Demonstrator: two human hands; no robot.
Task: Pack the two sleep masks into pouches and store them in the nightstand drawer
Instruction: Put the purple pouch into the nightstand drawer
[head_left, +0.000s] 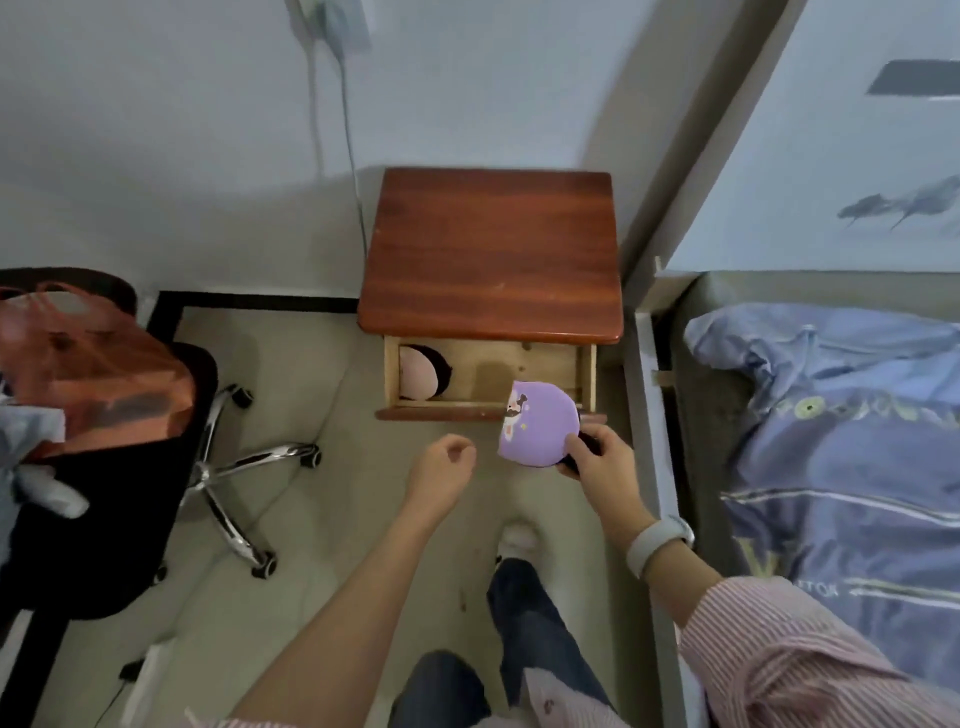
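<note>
The wooden nightstand (493, 249) stands ahead with its drawer (488, 413) pulled open. A pink, rounded item with a dark edge (418, 376) lies in the drawer's left end. My right hand (602, 457) grips a purple item with a cartoon print (540, 423) and a dark edge, holding it over the drawer's front right corner. Whether these are masks or pouches I cannot tell. My left hand (441, 467) hovers in front of the drawer, fingers loosely curled, holding nothing.
A black office chair (156, 467) with an orange plastic bag (88, 364) stands on the left. The bed (841, 441) with blue bedding runs along the right. Cables (353, 171) hang down the wall behind the nightstand. My legs and a white shoe (517, 538) are below.
</note>
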